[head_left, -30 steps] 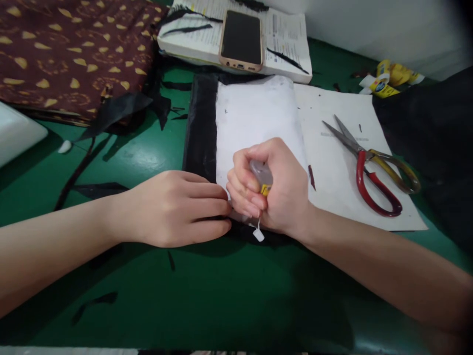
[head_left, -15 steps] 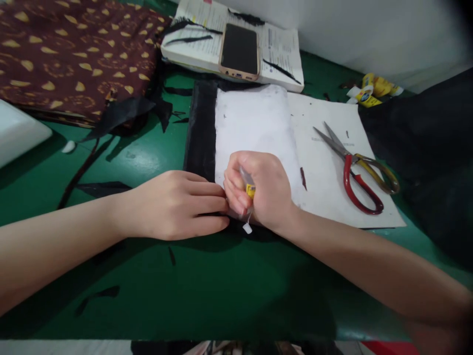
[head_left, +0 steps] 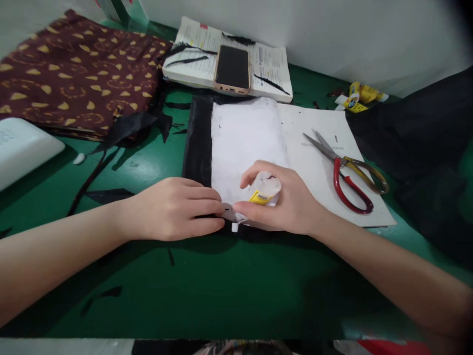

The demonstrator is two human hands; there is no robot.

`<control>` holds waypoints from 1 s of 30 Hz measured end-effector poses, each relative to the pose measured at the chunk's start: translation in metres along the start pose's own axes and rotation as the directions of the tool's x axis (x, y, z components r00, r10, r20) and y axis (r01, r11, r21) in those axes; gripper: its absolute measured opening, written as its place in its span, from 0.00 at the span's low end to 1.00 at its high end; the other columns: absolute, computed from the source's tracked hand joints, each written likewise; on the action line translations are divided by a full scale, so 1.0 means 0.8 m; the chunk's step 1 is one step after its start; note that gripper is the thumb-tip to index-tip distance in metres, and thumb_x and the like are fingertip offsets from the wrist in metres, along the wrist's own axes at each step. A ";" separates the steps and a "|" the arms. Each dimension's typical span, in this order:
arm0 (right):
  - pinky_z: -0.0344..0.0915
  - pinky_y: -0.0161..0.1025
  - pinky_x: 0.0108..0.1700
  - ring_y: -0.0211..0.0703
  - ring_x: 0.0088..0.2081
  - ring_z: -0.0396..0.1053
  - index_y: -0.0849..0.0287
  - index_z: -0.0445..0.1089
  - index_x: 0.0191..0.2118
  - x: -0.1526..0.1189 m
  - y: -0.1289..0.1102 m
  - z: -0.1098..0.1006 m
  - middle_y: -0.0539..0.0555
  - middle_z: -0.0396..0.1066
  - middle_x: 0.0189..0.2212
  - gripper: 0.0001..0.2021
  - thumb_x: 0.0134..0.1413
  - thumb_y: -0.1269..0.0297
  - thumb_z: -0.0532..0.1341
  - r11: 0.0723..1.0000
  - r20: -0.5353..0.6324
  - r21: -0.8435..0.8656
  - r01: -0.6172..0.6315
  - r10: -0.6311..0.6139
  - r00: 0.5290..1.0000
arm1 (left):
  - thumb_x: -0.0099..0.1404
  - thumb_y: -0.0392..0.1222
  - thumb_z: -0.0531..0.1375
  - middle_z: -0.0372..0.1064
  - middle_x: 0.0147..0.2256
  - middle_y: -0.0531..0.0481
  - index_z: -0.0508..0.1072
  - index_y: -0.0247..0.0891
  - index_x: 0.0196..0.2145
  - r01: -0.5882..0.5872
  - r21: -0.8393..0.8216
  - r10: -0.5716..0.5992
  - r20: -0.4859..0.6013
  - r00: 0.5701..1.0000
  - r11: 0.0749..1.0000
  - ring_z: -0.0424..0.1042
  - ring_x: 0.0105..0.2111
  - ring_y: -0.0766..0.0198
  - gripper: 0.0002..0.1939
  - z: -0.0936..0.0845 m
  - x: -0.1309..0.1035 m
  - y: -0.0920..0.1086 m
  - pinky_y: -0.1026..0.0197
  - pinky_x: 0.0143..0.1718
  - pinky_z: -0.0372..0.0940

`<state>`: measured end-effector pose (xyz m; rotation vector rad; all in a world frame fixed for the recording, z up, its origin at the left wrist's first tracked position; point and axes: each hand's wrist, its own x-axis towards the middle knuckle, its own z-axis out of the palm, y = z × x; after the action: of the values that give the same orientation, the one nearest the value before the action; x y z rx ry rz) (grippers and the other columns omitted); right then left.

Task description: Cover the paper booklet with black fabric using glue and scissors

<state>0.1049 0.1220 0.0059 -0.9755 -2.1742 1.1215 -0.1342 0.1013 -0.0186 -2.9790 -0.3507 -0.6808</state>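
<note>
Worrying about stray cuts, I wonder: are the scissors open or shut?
Partly open: the scissors show a gap between their blade tips, and their handles stand apart. The right hand isn't touching them.

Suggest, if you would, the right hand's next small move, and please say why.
Perhaps the right hand should gently squeeze the bottle, since its base tilts upward near the lower edge of the white sheet, beside the left hand.

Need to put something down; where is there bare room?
Bare: the near strip of the table, bordered by the right hand and forearm, the front edge and, leftward, black scraps. Crowded: the far side, with patterned cloth, book and phone; the right, with scissors on paper.
</note>
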 end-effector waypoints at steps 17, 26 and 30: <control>0.48 0.31 0.17 0.29 0.19 0.50 0.57 0.57 0.22 0.001 0.018 -0.008 0.42 0.53 0.17 0.21 0.46 0.54 0.70 0.919 -0.034 0.354 -0.174 0.199 0.979 | 0.71 0.33 0.48 0.77 0.36 0.48 0.74 0.39 0.38 0.021 -0.042 -0.019 0.053 0.998 0.999 0.76 0.42 0.60 0.14 0.002 -0.002 0.000 0.58 0.41 0.72; 0.46 0.31 0.17 0.28 0.19 0.49 0.57 0.55 0.21 0.002 0.015 -0.005 0.42 0.50 0.17 0.22 0.47 0.53 0.69 0.922 -0.054 0.345 -0.174 0.205 0.977 | 0.71 0.33 0.49 0.78 0.36 0.46 0.74 0.36 0.38 0.016 -0.062 -0.014 0.039 0.999 0.998 0.77 0.41 0.58 0.13 0.002 -0.001 0.000 0.57 0.39 0.73; 0.48 0.31 0.19 0.28 0.19 0.48 0.57 0.53 0.20 0.001 0.015 -0.003 0.42 0.49 0.16 0.24 0.47 0.53 0.69 0.963 -0.096 0.218 -0.157 0.181 0.979 | 0.70 0.32 0.50 0.78 0.35 0.45 0.74 0.35 0.38 0.004 -0.059 -0.002 0.034 0.999 0.998 0.77 0.39 0.57 0.12 0.002 0.000 0.000 0.56 0.38 0.73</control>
<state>0.1106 0.1284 -0.0029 -1.1170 -1.8659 1.3087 -0.1334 0.1018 -0.0200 -3.0502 -0.3428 -0.6530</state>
